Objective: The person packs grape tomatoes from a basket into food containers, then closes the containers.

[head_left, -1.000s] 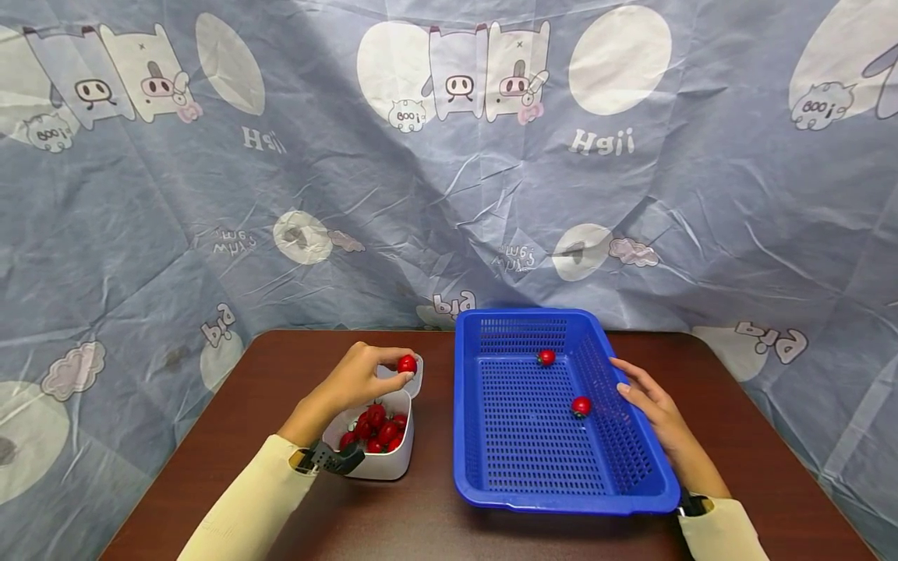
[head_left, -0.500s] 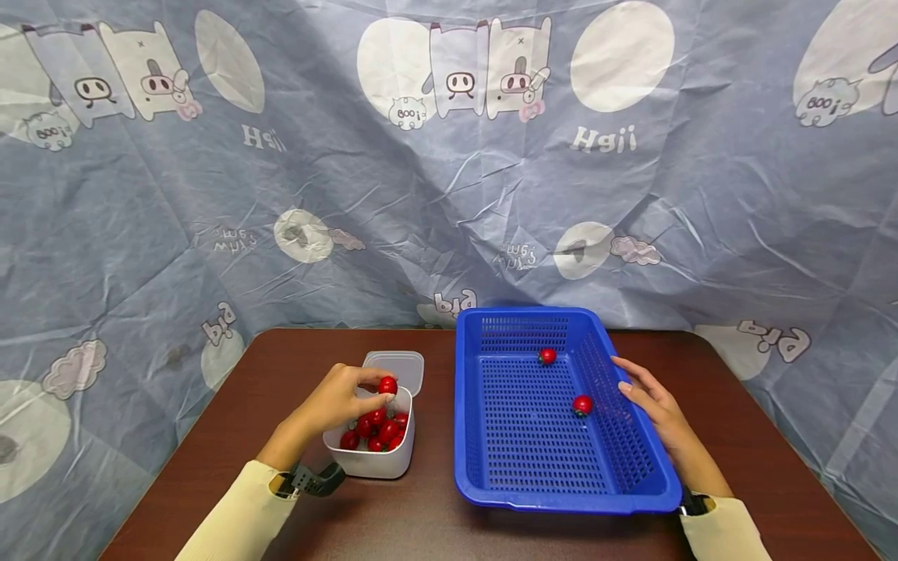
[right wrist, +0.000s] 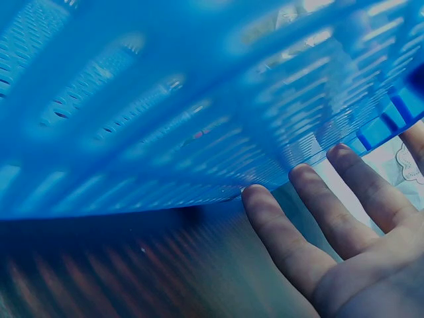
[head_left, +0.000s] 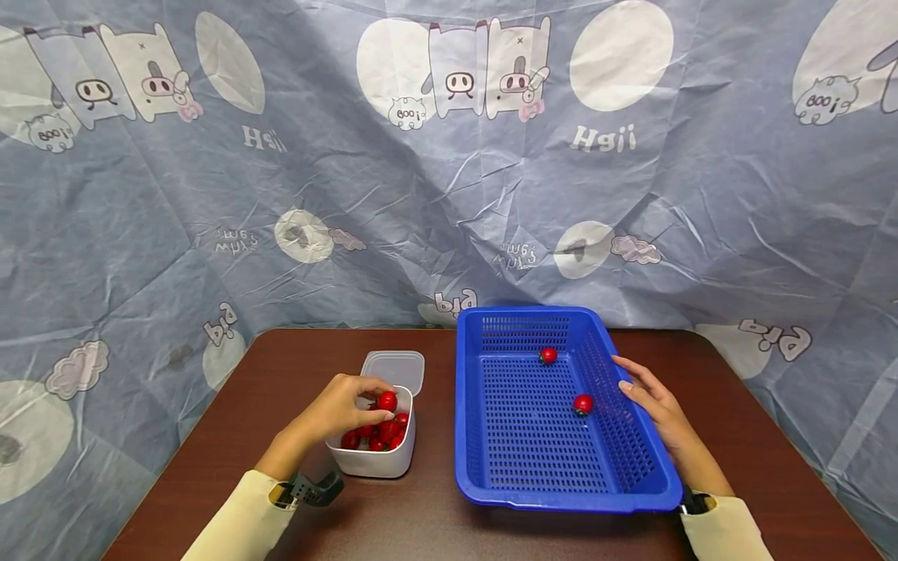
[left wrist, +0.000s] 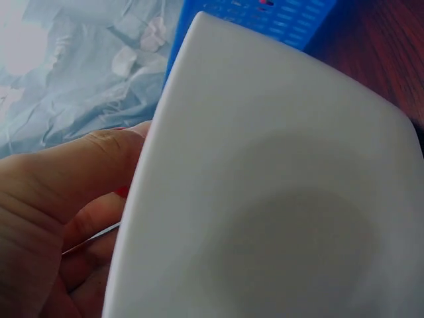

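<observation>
In the head view, my left hand (head_left: 344,409) reaches into a white plastic box (head_left: 379,466) that holds several red cherry tomatoes. Between its thumb and forefinger sits one cherry tomato (head_left: 387,400), just above the others. The left wrist view is mostly the box wall (left wrist: 265,132), with the thumb (left wrist: 99,156) at its edge and the tomato almost wholly hidden. My right hand (head_left: 659,409) rests at the right rim of a blue perforated basket (head_left: 540,499). Its straight fingers (right wrist: 318,199) touch the outer side wall. Two tomatoes, one near (head_left: 583,404) and one far (head_left: 548,355), lie inside the basket.
A translucent lid (head_left: 396,368) lies behind the white box. Both containers stand on a dark brown table (head_left: 281,366), the basket to the right of the box. A printed blue-grey cloth (head_left: 351,179) hangs behind the table.
My left hand has brought the cherry tomato from over the lid left and down into the white box, and the gap between thumb and forefinger looks slightly wider. My right hand stays at the basket.
</observation>
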Demonstrator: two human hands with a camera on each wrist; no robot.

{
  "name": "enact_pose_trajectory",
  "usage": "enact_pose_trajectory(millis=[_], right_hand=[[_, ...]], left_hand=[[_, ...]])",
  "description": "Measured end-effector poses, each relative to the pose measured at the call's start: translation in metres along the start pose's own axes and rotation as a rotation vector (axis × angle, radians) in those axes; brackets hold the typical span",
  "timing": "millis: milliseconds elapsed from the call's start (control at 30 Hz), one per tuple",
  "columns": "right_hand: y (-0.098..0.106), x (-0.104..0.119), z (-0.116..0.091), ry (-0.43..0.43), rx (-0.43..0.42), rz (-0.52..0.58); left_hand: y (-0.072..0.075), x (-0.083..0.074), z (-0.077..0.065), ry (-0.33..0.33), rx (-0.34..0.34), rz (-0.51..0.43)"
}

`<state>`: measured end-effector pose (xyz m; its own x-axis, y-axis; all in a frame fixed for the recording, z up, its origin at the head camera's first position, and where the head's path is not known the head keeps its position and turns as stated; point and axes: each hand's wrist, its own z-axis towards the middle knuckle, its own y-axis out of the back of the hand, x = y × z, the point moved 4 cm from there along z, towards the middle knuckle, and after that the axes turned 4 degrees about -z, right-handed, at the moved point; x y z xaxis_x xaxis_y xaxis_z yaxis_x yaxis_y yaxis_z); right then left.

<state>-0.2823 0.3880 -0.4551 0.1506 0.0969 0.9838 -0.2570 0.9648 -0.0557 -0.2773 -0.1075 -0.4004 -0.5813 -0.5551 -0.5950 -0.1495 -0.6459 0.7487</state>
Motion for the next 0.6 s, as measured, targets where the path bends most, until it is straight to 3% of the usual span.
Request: enact_pose_trajectory(millis=[200,600], right_hand=[[0.0009,-0.0022,0.0004,0.023,0.012,-0.004],[0.0011,-0.0029,0.0006,-0.007,-0.007,-0.008]], left_hand=[[-0.0035,0.0001,-0.0004,-0.048,0.015,0.024],[-0.0049,-0.0031,0.0004,-0.099,0.04,-0.042]])
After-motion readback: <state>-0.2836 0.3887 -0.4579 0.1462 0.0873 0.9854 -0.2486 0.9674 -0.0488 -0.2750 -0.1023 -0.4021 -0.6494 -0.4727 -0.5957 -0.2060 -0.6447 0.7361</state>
